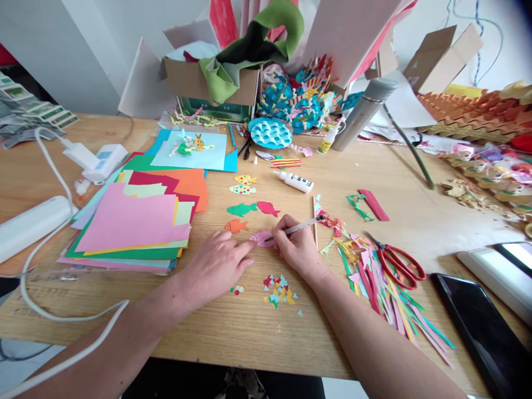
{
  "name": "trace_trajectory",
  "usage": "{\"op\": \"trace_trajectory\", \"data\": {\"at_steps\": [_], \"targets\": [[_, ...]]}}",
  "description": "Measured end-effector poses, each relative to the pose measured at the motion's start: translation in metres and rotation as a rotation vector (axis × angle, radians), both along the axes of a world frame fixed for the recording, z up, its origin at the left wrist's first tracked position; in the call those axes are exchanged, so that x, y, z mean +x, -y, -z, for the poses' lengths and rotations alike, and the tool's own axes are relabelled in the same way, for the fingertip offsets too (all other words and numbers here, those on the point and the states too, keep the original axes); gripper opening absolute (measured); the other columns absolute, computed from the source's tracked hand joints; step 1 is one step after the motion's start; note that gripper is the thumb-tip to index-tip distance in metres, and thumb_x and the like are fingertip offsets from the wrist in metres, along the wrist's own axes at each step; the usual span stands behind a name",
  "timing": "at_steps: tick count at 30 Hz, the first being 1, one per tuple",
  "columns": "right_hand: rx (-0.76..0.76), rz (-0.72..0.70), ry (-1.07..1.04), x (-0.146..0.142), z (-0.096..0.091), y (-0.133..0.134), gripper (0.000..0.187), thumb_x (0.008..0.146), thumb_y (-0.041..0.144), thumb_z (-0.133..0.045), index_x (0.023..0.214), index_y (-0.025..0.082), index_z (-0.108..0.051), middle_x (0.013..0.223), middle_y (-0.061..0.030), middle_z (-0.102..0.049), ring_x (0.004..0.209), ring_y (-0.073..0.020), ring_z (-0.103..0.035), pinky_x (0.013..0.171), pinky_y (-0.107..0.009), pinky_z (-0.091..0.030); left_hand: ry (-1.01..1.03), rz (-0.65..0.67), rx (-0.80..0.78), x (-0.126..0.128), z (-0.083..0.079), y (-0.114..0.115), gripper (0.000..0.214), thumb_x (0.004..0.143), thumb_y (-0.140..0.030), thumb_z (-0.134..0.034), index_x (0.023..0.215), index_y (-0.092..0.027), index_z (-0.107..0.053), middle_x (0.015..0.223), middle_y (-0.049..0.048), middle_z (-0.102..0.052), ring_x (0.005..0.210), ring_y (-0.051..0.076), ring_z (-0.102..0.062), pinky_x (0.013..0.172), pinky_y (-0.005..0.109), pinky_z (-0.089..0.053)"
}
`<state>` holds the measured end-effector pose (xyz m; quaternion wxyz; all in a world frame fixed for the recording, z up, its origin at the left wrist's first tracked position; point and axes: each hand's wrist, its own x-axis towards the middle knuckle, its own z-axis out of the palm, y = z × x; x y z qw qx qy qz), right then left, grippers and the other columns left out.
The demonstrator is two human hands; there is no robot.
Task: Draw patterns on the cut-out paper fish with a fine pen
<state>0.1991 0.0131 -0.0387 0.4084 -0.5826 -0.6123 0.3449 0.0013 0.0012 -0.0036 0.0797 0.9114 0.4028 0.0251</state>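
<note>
The right hand (297, 248) pinches a pen (301, 225) on a pink paper fish (261, 239), the left hand (214, 271) spread open against it; any shift could skid the pen across the paper.

Matt paper fish (261, 239), smooth wood table (208, 327), scissors (383, 259) with glossy red plastic handles, lower right.

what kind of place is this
Most likely a paper-craft workroom or studio. A stack of coloured paper, red-handled scissors among cut paper strips, and small cut-out paper fish on the wooden table all point that way.
</note>
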Motion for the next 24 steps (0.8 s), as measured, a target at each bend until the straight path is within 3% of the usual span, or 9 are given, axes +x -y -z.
{"op": "trace_trajectory", "data": {"at_steps": [24], "targets": [[0.008, 0.001, 0.01, 0.0003, 0.0007, -0.0001, 0.013, 0.078, 0.022, -0.05, 0.065, 0.024, -0.045, 0.054, 0.0032, -0.051, 0.049, -0.0128, -0.044, 0.047, -0.024, -0.031, 0.01, -0.004, -0.035, -0.0002, -0.0014, -0.0004, 0.027, 0.097, -0.026, -0.056, 0.121, -0.019, -0.065, 0.091, 0.0066, -0.07, 0.095, 0.026, -0.061, 0.085, 0.041, -0.048]]}}
